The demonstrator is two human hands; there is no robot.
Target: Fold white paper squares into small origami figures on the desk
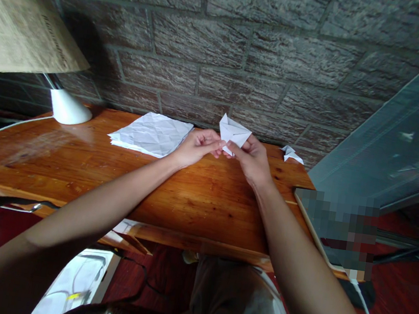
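Note:
A folded piece of white paper (234, 132) with pointed corners is held up above the far side of a wooden table (196, 196). My left hand (197, 146) pinches its left lower edge with fingers closed. My right hand (253, 158) grips its right lower edge, fingers curled round it. Both hands meet just below the paper, close to the brick wall.
A stack of creased white sheets (151, 134) lies left of my hands. A small folded paper scrap (291, 154) sits at the far right of the table. A white lamp base (69, 106) with a beige shade (21, 29) stands far left. A glass panel (398, 130) leans at right.

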